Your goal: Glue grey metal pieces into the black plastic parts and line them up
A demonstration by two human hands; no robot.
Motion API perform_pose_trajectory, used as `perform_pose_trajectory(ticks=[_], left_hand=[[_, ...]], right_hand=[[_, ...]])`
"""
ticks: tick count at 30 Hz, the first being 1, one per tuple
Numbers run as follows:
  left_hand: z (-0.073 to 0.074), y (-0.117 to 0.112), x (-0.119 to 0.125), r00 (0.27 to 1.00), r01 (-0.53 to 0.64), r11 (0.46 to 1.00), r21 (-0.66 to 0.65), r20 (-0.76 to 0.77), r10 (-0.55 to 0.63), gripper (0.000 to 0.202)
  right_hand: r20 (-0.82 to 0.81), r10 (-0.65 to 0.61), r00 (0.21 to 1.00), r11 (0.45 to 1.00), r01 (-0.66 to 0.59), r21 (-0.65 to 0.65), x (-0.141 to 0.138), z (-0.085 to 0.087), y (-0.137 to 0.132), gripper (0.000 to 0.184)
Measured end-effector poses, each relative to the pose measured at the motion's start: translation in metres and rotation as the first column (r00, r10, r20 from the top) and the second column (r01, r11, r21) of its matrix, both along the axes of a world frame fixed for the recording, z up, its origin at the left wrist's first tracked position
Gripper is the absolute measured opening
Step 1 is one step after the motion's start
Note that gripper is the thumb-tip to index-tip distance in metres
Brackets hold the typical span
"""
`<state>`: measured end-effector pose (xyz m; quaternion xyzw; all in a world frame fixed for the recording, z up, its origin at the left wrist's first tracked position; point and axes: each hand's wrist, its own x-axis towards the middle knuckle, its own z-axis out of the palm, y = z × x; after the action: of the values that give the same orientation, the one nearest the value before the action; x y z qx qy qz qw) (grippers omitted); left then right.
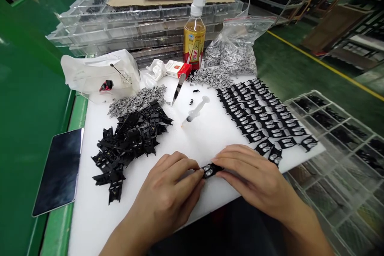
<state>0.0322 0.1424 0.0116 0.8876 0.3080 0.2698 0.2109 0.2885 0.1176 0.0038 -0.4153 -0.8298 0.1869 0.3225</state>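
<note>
My left hand (169, 190) and my right hand (250, 174) meet at the front of the white foam mat (207, 136). Together they pinch one small black plastic part (210, 170) with shiny metal inserts, fingers closed on it from both sides. A loose pile of black parts (130, 142) lies to the left of my left hand. Rows of finished black parts with metal inserts (264, 118) lie to the right, reaching down to my right hand. Heaps of small grey metal clips (136, 102) lie behind the black pile.
A syringe (196, 111) and tweezers (178, 89) lie mid-mat. Behind stand a drink bottle (194, 34), a red-and-white box (178, 69), a bag of grey clips (235, 50), a white bag (99, 74) and stacked clear trays (135, 24). A phone (60, 170) lies left; a clear compartment tray (339, 152) right.
</note>
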Motion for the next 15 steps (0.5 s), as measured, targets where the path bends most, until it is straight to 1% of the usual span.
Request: perform_pose_trajectory(ticks=[5,11,15], left_hand=[[0.0040,0.0003,-0.0006,1.000,-0.017,0.999,-0.027,0.014,0.017,0.026],[0.0015,0.0019,-0.0002,1.000,-0.021,0.999,-0.047,0.002,0.021,0.024],[0.0033,0.0025,0.0002,1.000,-0.011,0.999,-0.036,0.013,0.012,0.023]], right_hand=[[-0.021,-0.032,0.999,0.999,0.031,-0.045,-0.0003,0.0003,0.0006,0.033],[-0.016,-0.045,0.999,0.998,0.044,-0.045,-0.0014,-0.0006,0.0011,0.029],[0.047,-0.063,0.997,0.996,0.065,-0.058,-0.0094,0.0055,-0.0001,0.024]])
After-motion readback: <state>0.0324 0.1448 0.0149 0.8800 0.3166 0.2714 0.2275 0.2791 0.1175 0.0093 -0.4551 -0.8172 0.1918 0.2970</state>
